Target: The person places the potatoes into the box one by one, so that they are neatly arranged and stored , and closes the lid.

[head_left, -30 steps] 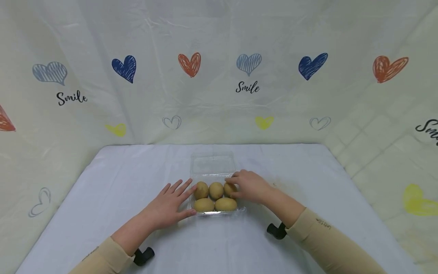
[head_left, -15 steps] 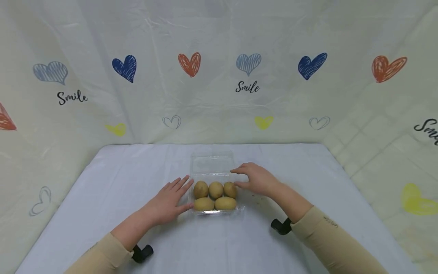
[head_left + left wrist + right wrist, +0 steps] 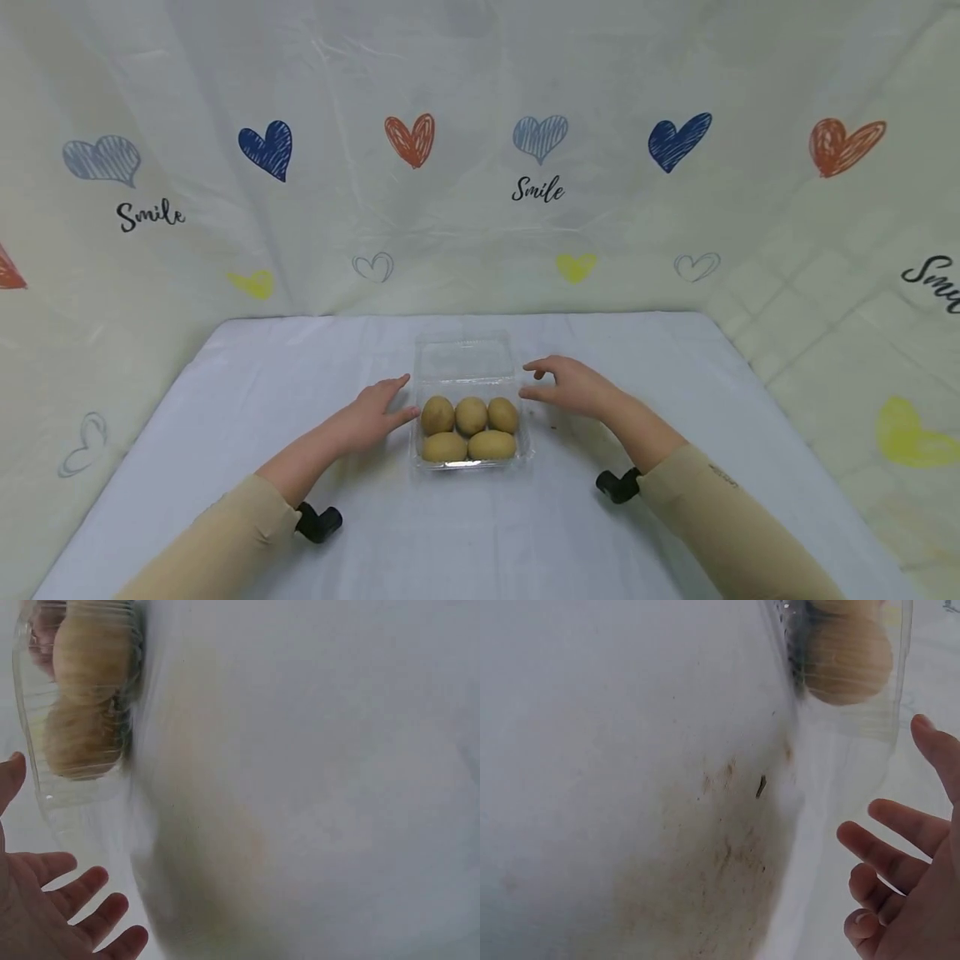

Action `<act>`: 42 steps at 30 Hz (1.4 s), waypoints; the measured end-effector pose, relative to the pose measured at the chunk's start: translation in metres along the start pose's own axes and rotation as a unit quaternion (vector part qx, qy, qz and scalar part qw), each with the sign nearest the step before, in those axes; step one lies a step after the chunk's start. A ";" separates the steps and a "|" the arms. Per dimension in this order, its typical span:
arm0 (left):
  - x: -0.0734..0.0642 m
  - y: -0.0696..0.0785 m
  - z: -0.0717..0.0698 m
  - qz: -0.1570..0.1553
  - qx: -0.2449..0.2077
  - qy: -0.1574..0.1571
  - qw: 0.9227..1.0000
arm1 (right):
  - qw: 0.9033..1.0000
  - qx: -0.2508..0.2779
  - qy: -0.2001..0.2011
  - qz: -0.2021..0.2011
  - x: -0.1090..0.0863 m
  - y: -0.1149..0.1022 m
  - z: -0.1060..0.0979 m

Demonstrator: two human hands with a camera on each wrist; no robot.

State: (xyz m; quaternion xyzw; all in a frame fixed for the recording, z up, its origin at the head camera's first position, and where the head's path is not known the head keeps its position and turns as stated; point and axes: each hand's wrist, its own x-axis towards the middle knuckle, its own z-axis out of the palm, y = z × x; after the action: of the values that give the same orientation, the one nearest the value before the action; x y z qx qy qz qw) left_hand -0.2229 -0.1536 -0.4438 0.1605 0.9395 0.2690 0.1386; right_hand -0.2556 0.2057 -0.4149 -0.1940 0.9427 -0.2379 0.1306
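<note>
A clear plastic clamshell box (image 3: 471, 467) stands in the middle of the table, its lid (image 3: 463, 360) folded back flat behind it. Potatoes lie inside in two rows: three at the back, including a right-hand one (image 3: 502, 415), and two in front, including a longish one (image 3: 491, 445). My left hand (image 3: 367, 419) is spread beside the box's left side, thumb close to the wall; whether it touches is unclear. To the right of the lid hinge, my right hand (image 3: 572, 387) hovers with loosely bent fingers, holding nothing. Both wrist views show the fingers apart from the potatoes.
A white cloth covers the table (image 3: 637, 350). Small dark crumbs (image 3: 761, 786) and brownish smudges mark it right of the box. A curtain (image 3: 480, 225) printed with hearts hangs behind the table.
My right hand has let go of the back right potato and drawn back to the right. My left hand has shifted slightly left, off the box's edge. The potatoes stay in place.
</note>
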 end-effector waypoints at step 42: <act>0.013 0.011 -0.017 -0.024 -0.187 0.141 0.972 | 0.983 0.118 0.135 -0.042 0.016 -0.003 0.003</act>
State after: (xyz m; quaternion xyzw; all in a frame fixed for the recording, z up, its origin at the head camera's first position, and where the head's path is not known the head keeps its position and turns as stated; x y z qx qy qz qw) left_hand -0.2381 -0.1474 -0.4262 0.0693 0.8863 0.4563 0.0390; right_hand -0.2678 0.1950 -0.4186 -0.1829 0.9078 -0.3771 0.0135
